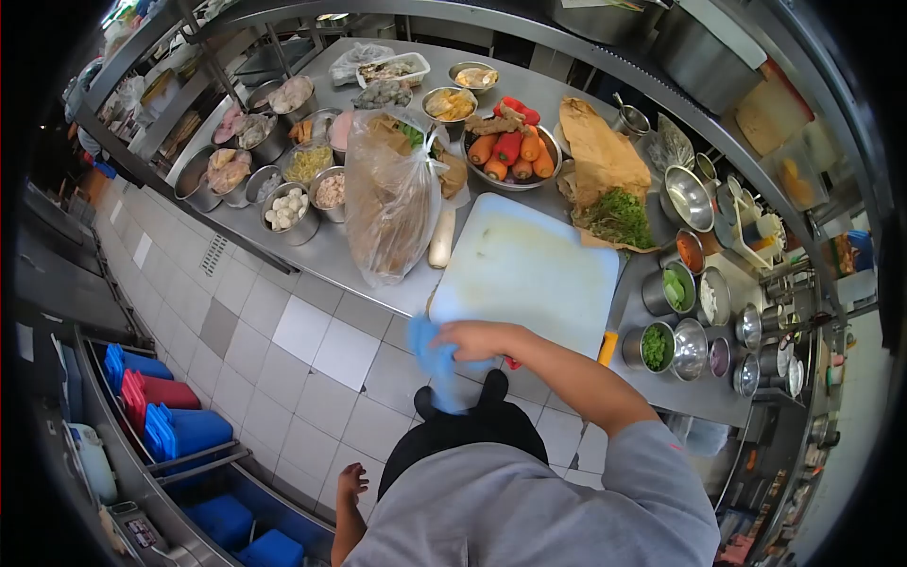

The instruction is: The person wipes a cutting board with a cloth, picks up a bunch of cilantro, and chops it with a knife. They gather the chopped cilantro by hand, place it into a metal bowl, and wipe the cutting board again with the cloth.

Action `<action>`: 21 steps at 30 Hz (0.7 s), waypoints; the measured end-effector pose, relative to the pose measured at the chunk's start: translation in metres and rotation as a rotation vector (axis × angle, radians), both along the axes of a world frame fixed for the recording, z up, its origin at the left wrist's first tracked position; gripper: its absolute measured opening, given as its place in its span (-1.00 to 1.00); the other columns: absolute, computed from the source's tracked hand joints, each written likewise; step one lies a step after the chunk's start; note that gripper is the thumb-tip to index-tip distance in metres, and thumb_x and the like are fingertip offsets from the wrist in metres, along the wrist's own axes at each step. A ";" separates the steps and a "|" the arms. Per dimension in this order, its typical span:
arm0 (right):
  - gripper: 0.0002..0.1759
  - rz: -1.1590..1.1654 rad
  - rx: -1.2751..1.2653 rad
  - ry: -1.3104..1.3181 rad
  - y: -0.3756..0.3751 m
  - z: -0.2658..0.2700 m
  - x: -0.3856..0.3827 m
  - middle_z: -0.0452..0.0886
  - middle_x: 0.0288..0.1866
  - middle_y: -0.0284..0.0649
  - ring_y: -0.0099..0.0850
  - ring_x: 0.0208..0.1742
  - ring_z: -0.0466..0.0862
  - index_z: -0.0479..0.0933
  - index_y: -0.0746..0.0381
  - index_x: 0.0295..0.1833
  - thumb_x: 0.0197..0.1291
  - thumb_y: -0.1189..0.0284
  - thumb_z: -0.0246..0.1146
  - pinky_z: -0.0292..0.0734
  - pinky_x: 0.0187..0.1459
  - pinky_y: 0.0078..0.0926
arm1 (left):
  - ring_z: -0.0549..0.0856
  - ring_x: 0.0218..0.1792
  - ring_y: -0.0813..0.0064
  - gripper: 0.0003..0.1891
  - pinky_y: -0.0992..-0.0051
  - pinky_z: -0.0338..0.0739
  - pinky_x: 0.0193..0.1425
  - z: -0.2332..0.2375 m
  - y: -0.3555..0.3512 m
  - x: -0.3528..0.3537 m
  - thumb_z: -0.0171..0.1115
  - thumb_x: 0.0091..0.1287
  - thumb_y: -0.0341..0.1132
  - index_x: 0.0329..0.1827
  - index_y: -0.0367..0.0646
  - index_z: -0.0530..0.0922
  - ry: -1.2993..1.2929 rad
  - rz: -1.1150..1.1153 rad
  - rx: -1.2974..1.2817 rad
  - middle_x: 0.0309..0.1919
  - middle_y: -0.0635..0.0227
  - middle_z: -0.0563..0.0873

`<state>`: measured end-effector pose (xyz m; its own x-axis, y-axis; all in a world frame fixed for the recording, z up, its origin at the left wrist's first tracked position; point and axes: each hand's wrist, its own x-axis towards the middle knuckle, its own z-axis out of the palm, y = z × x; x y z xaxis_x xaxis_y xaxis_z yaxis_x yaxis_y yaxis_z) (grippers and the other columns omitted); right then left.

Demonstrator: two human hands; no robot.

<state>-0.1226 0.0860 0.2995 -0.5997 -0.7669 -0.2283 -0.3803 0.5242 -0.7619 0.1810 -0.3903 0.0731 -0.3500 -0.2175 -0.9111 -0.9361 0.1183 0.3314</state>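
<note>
Right-Hand Grip: Blue Cloth at the Near Edge of the Cutting Board

Grip, right hand (467, 339): the fingers are pressed together and pinch a blue cloth (434, 359). The cloth hangs bunched from the fingertips, blurred, with its longer drop toward the person's feet. It appears just off the near edge of the desk (333, 248); whether any fold touches that edge cannot be told.

Governing relation: the white cutting board (531, 269) lies ahead of the grip and to its right. The board is nearly square, so its long axis is hard to establish; its near edge slants across the view, the left corner beside the cloth and the right corner under or beyond the forearm. The right hand is clearly the nearer one to both cloth and board.

Left hand (351, 481): low at the person's left side, away from the desk, fingers loosely spread, with no item visible in them.

Surroundings, outward: a white radish (441, 238) lies along the board's left side, next to a clear plastic bag (390, 227). A yellow handle (607, 349) projects at the board's near right corner. Beyond the far edge are a steel bowl (515, 187) of carrots and peppers and, to its right, brown paper (601, 146) with green herbs (619, 219).
</note>
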 end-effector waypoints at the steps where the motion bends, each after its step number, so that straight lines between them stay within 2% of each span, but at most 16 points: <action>1: -0.47 -0.080 -0.065 -0.012 0.014 0.003 -0.004 0.62 0.11 -0.04 -0.08 0.26 0.55 0.61 0.20 0.18 -0.02 0.59 0.24 0.42 0.34 -0.18 | 0.74 -0.24 0.25 -0.55 0.26 0.61 -0.24 0.001 -0.003 -0.002 0.18 0.47 -0.05 0.32 -0.05 0.50 0.024 0.049 0.003 0.00 0.27 0.74; 3: -0.52 -0.226 -0.196 -0.041 0.052 0.013 -0.031 0.62 0.12 -0.08 -0.10 0.24 0.57 0.64 0.17 0.15 0.02 0.55 0.26 0.44 0.33 -0.23 | 0.73 -0.18 0.25 -0.53 0.25 0.61 -0.19 0.002 -0.004 -0.005 0.17 0.47 -0.03 0.33 -0.06 0.48 0.077 0.104 -0.011 0.02 0.25 0.74; 5: -0.52 -0.537 -0.193 0.182 0.098 0.020 -0.082 0.65 0.03 -0.08 -0.14 0.11 0.66 0.67 0.20 0.06 -0.06 0.64 0.19 0.55 0.20 -0.26 | 0.73 -0.17 0.26 -0.54 0.28 0.61 -0.18 0.014 0.004 -0.020 0.18 0.46 -0.03 0.31 -0.07 0.50 0.102 0.106 -0.045 0.03 0.25 0.73; 6: -0.49 -0.685 -0.116 0.118 0.121 0.031 -0.106 0.67 0.03 -0.07 -0.09 0.07 0.67 0.67 0.21 0.07 -0.07 0.65 0.17 0.57 0.16 -0.28 | 0.73 -0.18 0.28 -0.54 0.30 0.60 -0.19 0.016 0.008 -0.031 0.18 0.46 -0.04 0.31 -0.08 0.50 0.138 0.105 -0.030 0.03 0.26 0.73; 7: -0.48 -0.694 -0.047 0.396 0.150 0.007 -0.132 0.67 0.08 -0.07 -0.04 0.04 0.67 0.67 0.21 0.11 -0.05 0.62 0.18 0.58 0.16 -0.27 | 0.72 -0.19 0.31 -0.54 0.32 0.60 -0.19 0.018 0.012 -0.039 0.18 0.46 -0.04 0.31 -0.08 0.51 0.169 0.101 -0.016 0.03 0.27 0.73; 8: -0.47 -0.729 0.010 0.425 0.170 -0.002 -0.145 0.65 0.15 -0.12 -0.07 0.13 0.63 0.68 0.13 0.14 -0.04 0.59 0.20 0.56 0.18 -0.16 | 0.72 -0.20 0.34 -0.55 0.34 0.59 -0.20 0.021 0.017 -0.045 0.19 0.46 -0.04 0.31 -0.08 0.51 0.199 0.097 -0.002 0.03 0.29 0.73; 11: -0.48 -1.023 0.336 0.620 0.140 -0.039 -0.120 0.64 0.21 -0.22 -0.14 0.25 0.56 0.71 0.05 0.11 -0.04 0.58 0.25 0.48 0.22 -0.02 | 0.70 -0.23 0.42 -0.57 0.41 0.57 -0.23 0.030 0.045 -0.066 0.19 0.46 -0.08 0.30 -0.08 0.52 0.263 0.074 0.065 0.00 0.33 0.73; 12: -0.46 -1.043 0.350 0.647 0.130 -0.059 -0.119 0.65 0.21 -0.30 -0.14 0.24 0.56 0.71 -0.02 0.10 -0.07 0.57 0.26 0.46 0.18 0.00 | 0.68 -0.25 0.47 -0.58 0.45 0.56 -0.24 0.034 0.055 -0.072 0.20 0.45 -0.13 0.31 -0.07 0.53 0.251 0.048 0.058 -0.02 0.37 0.73; 14: -0.47 -0.874 0.279 0.716 0.105 -0.076 -0.078 0.64 0.20 -0.38 -0.17 0.22 0.53 0.71 -0.05 0.07 -0.10 0.56 0.27 0.42 0.15 -0.02 | 0.68 -0.25 0.46 -0.57 0.45 0.55 -0.25 0.026 0.069 -0.075 0.21 0.44 -0.13 0.31 -0.06 0.53 0.229 -0.011 0.088 -0.03 0.37 0.73; 18: -0.55 -0.452 0.314 0.399 0.096 -0.038 0.048 0.63 0.09 -0.40 -0.24 0.23 0.47 0.73 -0.06 -0.05 -0.10 0.56 0.27 0.31 0.22 -0.05 | 0.69 -0.24 0.42 -0.55 0.41 0.55 -0.28 0.000 0.069 -0.078 0.24 0.41 -0.10 0.31 -0.06 0.54 0.076 -0.212 0.119 -0.06 0.37 0.73; 20: -0.57 -0.310 0.356 0.228 0.119 -0.023 0.097 0.66 0.07 -0.36 -0.17 0.17 0.54 0.73 -0.01 -0.07 -0.11 0.56 0.26 0.39 0.18 -0.07 | 0.69 -0.27 0.39 -0.54 0.36 0.56 -0.29 -0.007 0.054 -0.076 0.24 0.41 -0.08 0.30 -0.07 0.54 0.057 -0.254 0.151 -0.06 0.34 0.73; 21: -0.58 -0.287 0.227 0.061 0.141 -0.022 0.111 0.67 0.04 -0.31 -0.14 0.13 0.57 0.72 0.05 -0.08 -0.12 0.58 0.24 0.43 0.18 -0.10 | 0.70 -0.28 0.38 -0.54 0.35 0.56 -0.30 -0.010 0.047 -0.079 0.24 0.41 -0.09 0.30 -0.07 0.54 0.038 -0.260 0.135 -0.06 0.33 0.73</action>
